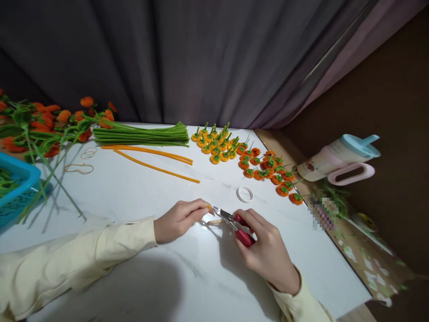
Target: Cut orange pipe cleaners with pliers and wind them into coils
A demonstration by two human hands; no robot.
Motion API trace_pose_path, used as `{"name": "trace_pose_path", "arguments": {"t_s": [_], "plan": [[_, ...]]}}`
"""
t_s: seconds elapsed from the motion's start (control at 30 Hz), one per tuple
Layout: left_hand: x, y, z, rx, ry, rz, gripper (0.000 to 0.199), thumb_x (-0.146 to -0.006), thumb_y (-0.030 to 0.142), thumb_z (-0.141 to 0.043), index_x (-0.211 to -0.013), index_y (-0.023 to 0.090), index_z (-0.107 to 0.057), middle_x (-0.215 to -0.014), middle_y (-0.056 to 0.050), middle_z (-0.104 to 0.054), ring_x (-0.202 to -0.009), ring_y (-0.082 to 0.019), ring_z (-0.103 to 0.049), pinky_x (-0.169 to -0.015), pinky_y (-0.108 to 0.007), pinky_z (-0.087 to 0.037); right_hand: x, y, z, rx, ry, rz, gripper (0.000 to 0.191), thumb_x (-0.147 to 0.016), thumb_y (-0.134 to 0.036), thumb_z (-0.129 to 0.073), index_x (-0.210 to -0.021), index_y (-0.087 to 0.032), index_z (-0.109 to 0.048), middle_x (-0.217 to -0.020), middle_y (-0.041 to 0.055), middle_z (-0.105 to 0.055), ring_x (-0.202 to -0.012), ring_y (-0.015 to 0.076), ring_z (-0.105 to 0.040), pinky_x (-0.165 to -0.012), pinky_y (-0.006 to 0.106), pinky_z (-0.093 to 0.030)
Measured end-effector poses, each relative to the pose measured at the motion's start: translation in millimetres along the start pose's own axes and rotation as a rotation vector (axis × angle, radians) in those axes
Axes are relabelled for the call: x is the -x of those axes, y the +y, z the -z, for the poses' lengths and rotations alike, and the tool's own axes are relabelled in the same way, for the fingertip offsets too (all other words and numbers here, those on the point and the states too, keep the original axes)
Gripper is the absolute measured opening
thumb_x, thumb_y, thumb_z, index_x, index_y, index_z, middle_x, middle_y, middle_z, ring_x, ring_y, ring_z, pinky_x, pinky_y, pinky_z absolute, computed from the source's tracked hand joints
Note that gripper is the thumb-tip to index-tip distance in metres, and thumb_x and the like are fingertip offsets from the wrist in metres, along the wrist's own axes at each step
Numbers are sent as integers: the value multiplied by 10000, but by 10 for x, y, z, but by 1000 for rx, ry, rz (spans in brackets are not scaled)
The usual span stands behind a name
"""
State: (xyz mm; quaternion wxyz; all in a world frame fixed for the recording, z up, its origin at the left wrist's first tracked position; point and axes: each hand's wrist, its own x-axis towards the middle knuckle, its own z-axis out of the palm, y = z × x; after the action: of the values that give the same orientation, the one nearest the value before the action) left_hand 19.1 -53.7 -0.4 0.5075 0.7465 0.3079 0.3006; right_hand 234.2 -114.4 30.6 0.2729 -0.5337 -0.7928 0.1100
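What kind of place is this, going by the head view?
Probably a small craft workspace, perhaps at home: bundled green stems, rows of small yellow and orange flower heads, and red-handled pliers in the right hand.

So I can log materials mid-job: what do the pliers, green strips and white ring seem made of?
Pliers: silvery head glints, so likely polished metal; red handles look smooth, probably plastic or rubber.
Green strips: matte, fuzzy-looking surface suggests chenille; any core is hidden.
White ring: smooth and pale, perhaps plastic or paper; unclear which.
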Motion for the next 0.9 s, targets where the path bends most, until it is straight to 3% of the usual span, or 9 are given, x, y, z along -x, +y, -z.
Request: {"name": "trace_pose_path", "arguments": {"t_s": [0.17, 0.9], "plan": [[-8, -15, -5, -26, -4, -56, 258, -945, 280, -393, -975, 151, -614, -787, -11, -607, -646, -81, -482, -616, -183, -382, 9, 0, 4, 13, 0, 12, 247, -739, -106, -412, -926, -160, -564, -733, 31, -524, -582, 149, -459, -525, 241, -366], [-19, -11, -4, -74, 11, -122, 247, -938, 252, -414, -934, 139, -634, -825, -42, -670, -698, -98, -574, -654, -176, -445, 27, 8, -12, 23, 1, 26, 250, -739, -106, -414, -932, -156, -565, -711, 26, -529, -574, 148, -460, -529, 247, -360]]}}
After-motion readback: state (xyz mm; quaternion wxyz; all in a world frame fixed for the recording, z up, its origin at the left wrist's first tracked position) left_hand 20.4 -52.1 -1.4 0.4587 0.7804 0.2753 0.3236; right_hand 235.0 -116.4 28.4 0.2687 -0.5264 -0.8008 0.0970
